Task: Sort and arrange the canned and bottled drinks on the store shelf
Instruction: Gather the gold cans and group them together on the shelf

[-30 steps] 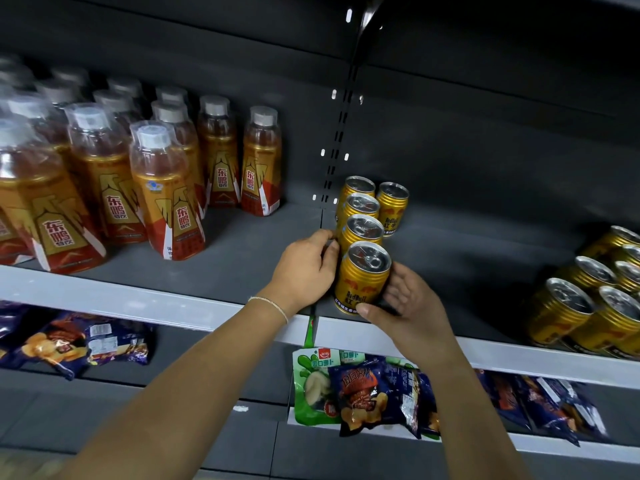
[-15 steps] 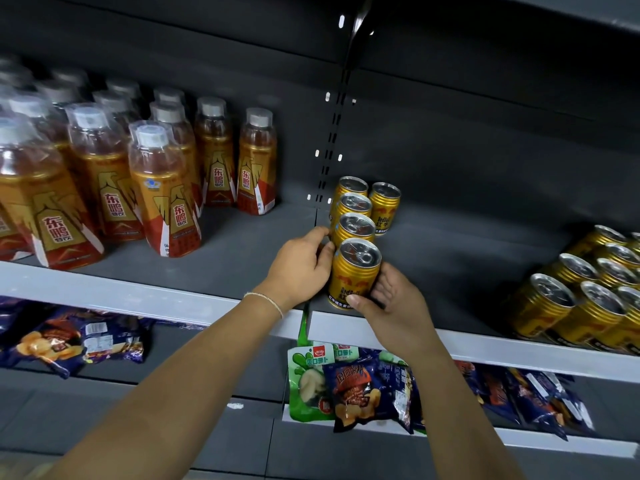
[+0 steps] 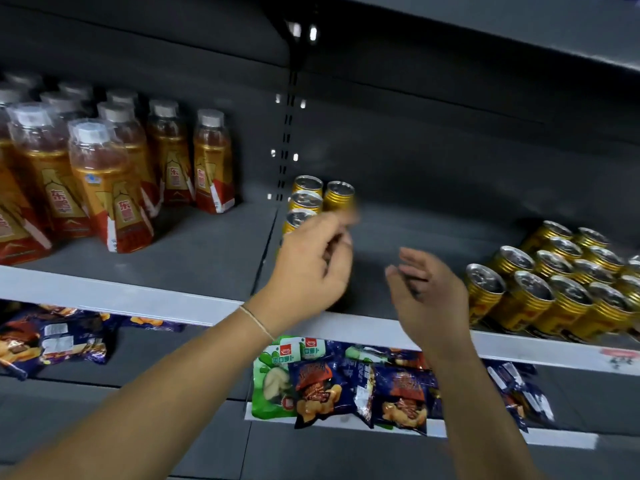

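Note:
A short row of gold cans (image 3: 306, 201) stands at the middle of the grey shelf (image 3: 138, 298), with one more can (image 3: 339, 194) beside its back end. My left hand (image 3: 311, 268) hovers in front of that row, blurred, fingers loosely curled and holding nothing; it hides the row's front can. My right hand (image 3: 427, 296) hangs to the right of it above the shelf's front edge, fingers apart and empty. A larger cluster of gold cans (image 3: 554, 285) stands at the right. Orange bottled drinks (image 3: 104, 181) with white caps fill the left.
Bare grey shelf floor lies between the can row and the right cluster. An upright slotted post (image 3: 289, 109) runs up the back wall behind the row. Snack packets (image 3: 346, 386) lie on the lower shelf. Another shelf overhangs at the top right.
Both hands have let go of the front can and pulled back toward me. The right hand has shifted to the right. The view has swung right, showing more of the right can cluster.

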The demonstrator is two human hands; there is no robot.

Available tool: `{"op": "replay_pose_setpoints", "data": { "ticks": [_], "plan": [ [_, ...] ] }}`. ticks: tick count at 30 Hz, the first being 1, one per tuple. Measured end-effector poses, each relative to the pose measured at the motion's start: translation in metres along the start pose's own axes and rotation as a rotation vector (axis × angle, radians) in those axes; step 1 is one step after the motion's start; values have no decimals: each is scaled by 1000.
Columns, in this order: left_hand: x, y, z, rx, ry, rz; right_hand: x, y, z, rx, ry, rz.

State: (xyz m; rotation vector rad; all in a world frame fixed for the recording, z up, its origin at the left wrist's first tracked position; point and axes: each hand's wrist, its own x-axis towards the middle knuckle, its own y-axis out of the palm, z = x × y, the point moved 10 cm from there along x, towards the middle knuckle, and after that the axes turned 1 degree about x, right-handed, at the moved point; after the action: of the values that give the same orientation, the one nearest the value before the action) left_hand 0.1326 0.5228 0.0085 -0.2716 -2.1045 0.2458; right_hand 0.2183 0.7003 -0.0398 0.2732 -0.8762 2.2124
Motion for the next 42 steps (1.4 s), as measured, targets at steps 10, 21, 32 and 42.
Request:
{"op": "replay_pose_setpoints", "data": {
  "ticks": [10, 21, 32, 42],
  "plan": [
    [-35, 200, -6, 73, -288, 687, 33, -115, -66, -412, 72, 80],
    [-37, 236, 1, 139, -440, 625, 44, -103, -78, -303, 37, 116],
    [2, 172, 31, 472, -398, 865, 45, 2, -97, 27, 156, 371],
    [62, 65, 93, 685, -339, 779, 92, 94, -67, 17, 139, 326]
  ]
}}
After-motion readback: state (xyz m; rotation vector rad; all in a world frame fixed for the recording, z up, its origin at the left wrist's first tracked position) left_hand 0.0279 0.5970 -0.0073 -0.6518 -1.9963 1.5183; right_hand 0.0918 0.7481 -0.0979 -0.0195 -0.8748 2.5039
